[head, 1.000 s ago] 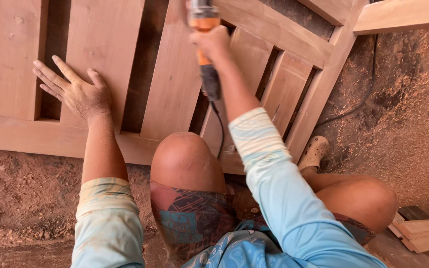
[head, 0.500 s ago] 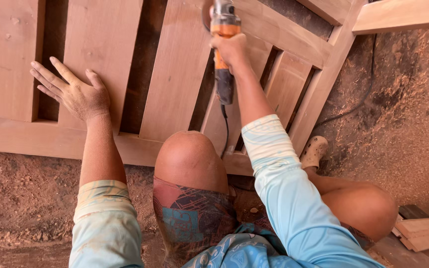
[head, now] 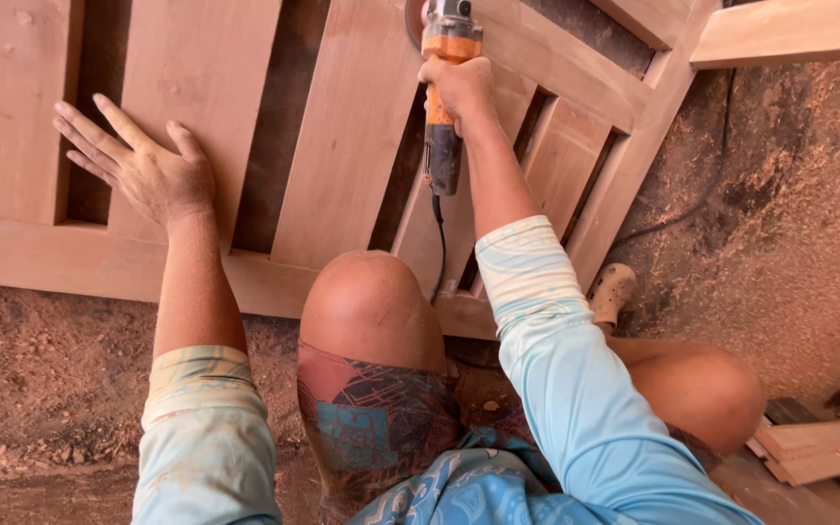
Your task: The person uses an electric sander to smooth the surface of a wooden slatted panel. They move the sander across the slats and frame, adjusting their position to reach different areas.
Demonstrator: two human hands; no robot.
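The right hand (head: 459, 89) grips the orange angle grinder (head: 442, 97), seemingly heavy and rigid, by its body; the left hand (head: 143, 167) lies open, flat on the slatted wooden frame (head: 342, 146).

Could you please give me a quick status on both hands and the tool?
Left hand flat, fingers spread, on a slat of the wooden frame. Right hand gripping orange angle grinder, head at the next slat. Cord trails past knee.
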